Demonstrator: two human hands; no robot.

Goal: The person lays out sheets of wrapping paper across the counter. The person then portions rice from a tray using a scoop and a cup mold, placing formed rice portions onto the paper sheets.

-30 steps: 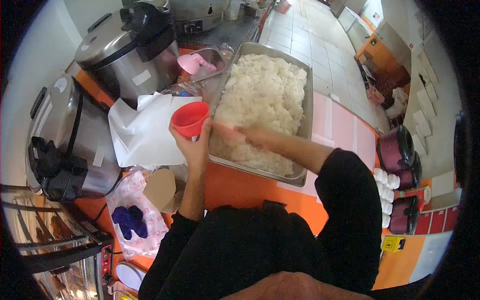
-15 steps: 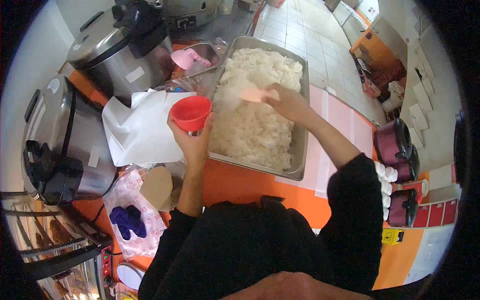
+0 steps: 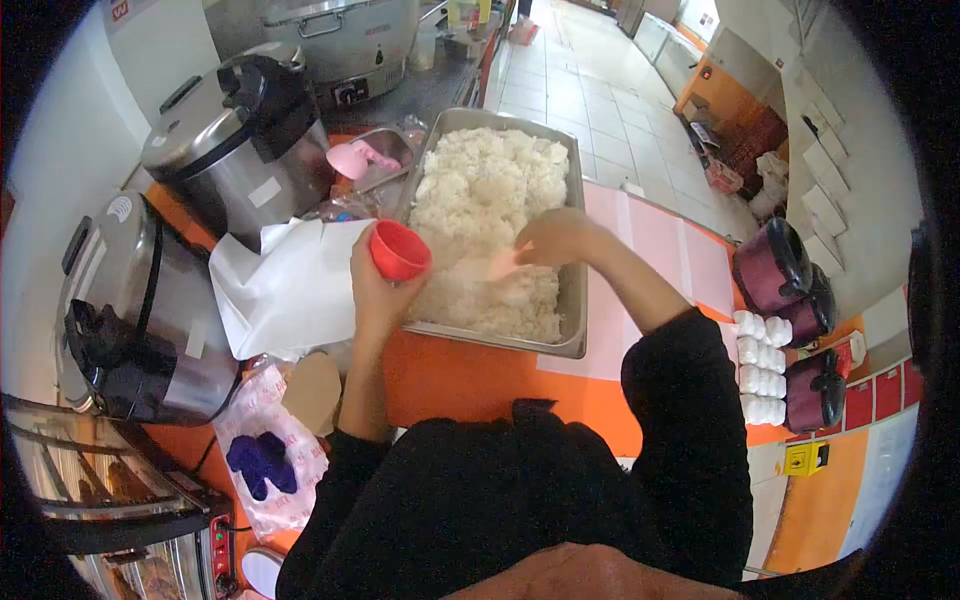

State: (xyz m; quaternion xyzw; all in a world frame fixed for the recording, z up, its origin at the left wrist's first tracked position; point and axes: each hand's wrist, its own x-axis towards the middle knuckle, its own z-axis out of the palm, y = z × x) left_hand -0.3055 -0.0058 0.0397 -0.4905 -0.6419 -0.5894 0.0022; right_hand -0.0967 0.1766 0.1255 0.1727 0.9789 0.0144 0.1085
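Observation:
My left hand (image 3: pixel 375 297) is wrapped round a small red bowl (image 3: pixel 400 251), held at the left side of a deep steel tray (image 3: pixel 578 320). The bowl tilts toward the tray. White cooked rice (image 3: pixel 490 185) fills the tray in a loose heap. My right hand (image 3: pixel 560 238) grips a pale pink rice paddle (image 3: pixel 505 265), whose blade is blurred and low against the rice near the middle of the tray. Whether any rice sits on the blade or in the bowl, I cannot tell.
Steel rice cookers (image 3: pixel 235 140) line the left side. White paper sheets (image 3: pixel 285 285) lie beside the tray, and a pink scoop (image 3: pixel 358 158) rests in a small metal pan behind. Wrapped white packets (image 3: pixel 762 370) and dark purple pots (image 3: pixel 772 265) stand at right.
The view has shifted. My right hand has brought the paddle nearer to me and lower into the rice. The red bowl has tipped toward the tray.

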